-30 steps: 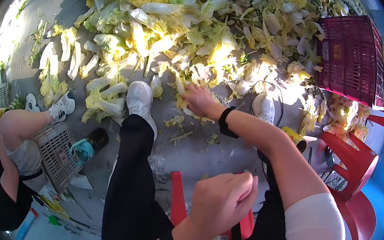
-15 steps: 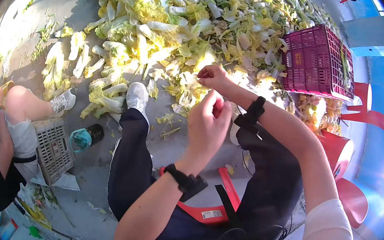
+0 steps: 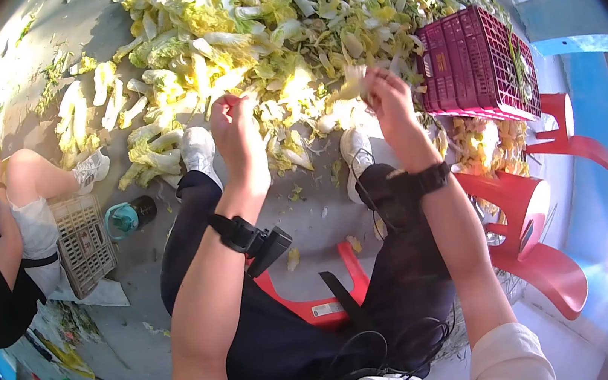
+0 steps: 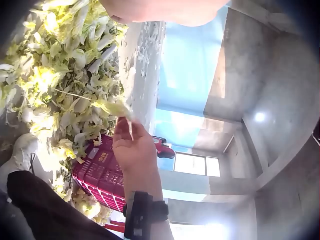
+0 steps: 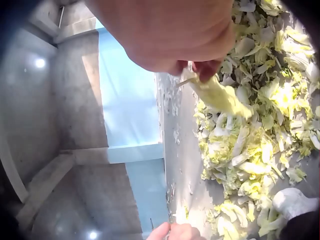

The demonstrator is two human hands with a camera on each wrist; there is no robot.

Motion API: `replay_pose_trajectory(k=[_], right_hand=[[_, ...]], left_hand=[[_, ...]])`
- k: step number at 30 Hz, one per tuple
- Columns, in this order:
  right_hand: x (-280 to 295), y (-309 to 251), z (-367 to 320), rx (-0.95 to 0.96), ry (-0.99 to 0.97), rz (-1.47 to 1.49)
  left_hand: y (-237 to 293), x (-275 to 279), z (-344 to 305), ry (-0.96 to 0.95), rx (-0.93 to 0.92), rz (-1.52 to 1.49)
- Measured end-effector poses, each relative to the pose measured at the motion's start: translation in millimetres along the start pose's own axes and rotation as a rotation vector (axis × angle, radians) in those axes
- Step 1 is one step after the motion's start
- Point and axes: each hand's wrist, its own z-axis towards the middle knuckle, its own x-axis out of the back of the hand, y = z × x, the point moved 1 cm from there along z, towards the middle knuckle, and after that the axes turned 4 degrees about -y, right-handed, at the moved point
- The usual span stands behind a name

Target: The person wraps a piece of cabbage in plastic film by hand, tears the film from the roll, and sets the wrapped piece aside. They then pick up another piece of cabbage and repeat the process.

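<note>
While the person sits low on a red stool (image 3: pixel 310 303), both forearms reach forward over the knees in the middle of the head view. Left of centre, the left hand (image 3: pixel 236 134) is raised with its back to the camera and its fingers bent forward. I cannot tell whether they pinch anything. Right of centre, the right hand (image 3: pixel 387 96) is raised to about the same height and pinches a leaf (image 3: pixel 350 87) between thumb and fingertips. The right wrist view shows the grip at the stem end, with the blade hanging free below it.

As a judgement, the step in hand is sorting single cabbage leaves, and this one is held clear of the heap. The next move calls for a place to set it down and a simple loosening of the pinch. Any pull with the other hand should be gentle.

Its blade is pale yellow-green and crinkled, with a thin white rib. It is limp, bends under its own weight and looks easy to tear.

Beyond the hands two white shoes (image 3: pixel 198 146) rest on grey concrete at the near edge of the pile (image 3: pixel 247 37) of cabbage leaves. This sunlit heap spreads across the upper part of the frame. A magenta crate (image 3: pixel 474 63) stands at its right edge in the upper right, with red chairs (image 3: pixel 537 237) below it. At the far left another person (image 3: pixel 12 226) sits beside a grey basket (image 3: pixel 82 240).
</note>
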Motion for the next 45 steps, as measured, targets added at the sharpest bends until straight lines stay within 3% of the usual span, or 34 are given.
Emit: replay_pose_trajectory(k=[2,3,6,7,9,10,11,13,15,16,18,21,24,25,28,29,32,35,36,38,41,43,45], right_hand=[[6.2,-1.4,23.3,0.181,0.162,0.188],[8.0,1.9,31.3,0.241,0.354,0.133],[15.4,24.8,44.2,0.108,0.284,-0.131],[13.2,41.9,45.2,0.042,0.218,-0.241],[24.9,113.6,54.5,0.097,-0.123,-0.809],[58.0,206.4,74.6,0.067,-0.202,-0.866],[37.2,182.5,47.0,-0.237,-0.348,-1.191],[51.5,242.2,36.1,-0.299,-0.666,-1.343],[36.1,268.4,14.0,-0.498,-0.460,-1.268],[28.4,290.2,5.1,-0.315,-0.362,-1.293],[0.0,313.5,1.5,-0.360,-0.377,-1.302],[-40.4,349.7,1.2,0.085,-0.541,-1.579],[-78.4,350.9,10.3,0.353,-0.652,-1.804],[-86.2,353.2,16.1,0.260,-0.665,-1.865],[-91.2,344.0,35.2,0.213,-0.688,-2.018],[-86.5,334.0,37.6,0.307,-0.679,-1.996],[-56.8,336.6,55.6,0.093,-0.549,-1.775],[-11.2,328.3,55.6,-0.055,-0.371,-1.836],[-3.4,315.0,57.6,-0.276,-0.485,-1.764],[3.2,305.4,75.1,-0.418,-0.603,-1.752],[-13.4,286.6,109.9,-0.207,-0.382,-1.561],[-1.5,331.8,164.6,0.246,-0.285,-1.513],[-31.1,307.0,189.3,0.205,-0.223,-1.536]], left_hand=[[5.2,-7.6,-6.9,-0.019,0.036,-0.020],[2.5,-8.9,-7.3,-0.034,0.038,-0.018],[-3.4,-13.4,-2.4,-0.062,0.010,0.000],[-5.0,-13.6,2.0,-0.061,-0.018,0.018],[-8.2,-13.3,10.0,-0.062,-0.092,-0.004],[-9.3,-10.9,16.1,-0.039,-0.088,-0.028],[-2.6,-13.0,15.3,-0.039,-0.062,-0.067],[10.0,-14.8,11.1,-0.023,-0.031,-0.102],[15.1,-12.6,14.4,0.000,-0.035,-0.097],[18.6,-10.2,15.9,0.012,-0.046,-0.135],[26.0,0.0,18.6,0.037,-0.085,-0.184],[31.2,18.0,16.0,0.048,-0.082,-0.163],[29.0,31.8,13.6,0.104,-0.048,-0.151],[27.8,33.9,13.5,0.124,-0.029,-0.150],[28.4,37.2,16.7,0.107,0.021,-0.212],[29.8,37.2,16.7,0.103,0.013,-0.207],[34.5,27.3,15.9,0.092,-0.012,-0.230],[31.2,22.6,10.7,0.054,0.018,-0.221],[29.1,21.2,9.7,0.067,0.029,-0.236],[25.9,20.3,7.7,0.077,0.054,-0.244],[23.6,20.5,3.7,0.086,0.062,-0.227],[19.9,21.8,4.8,0.086,0.063,-0.214],[17.2,21.0,6.0,0.083,0.070,-0.201]])
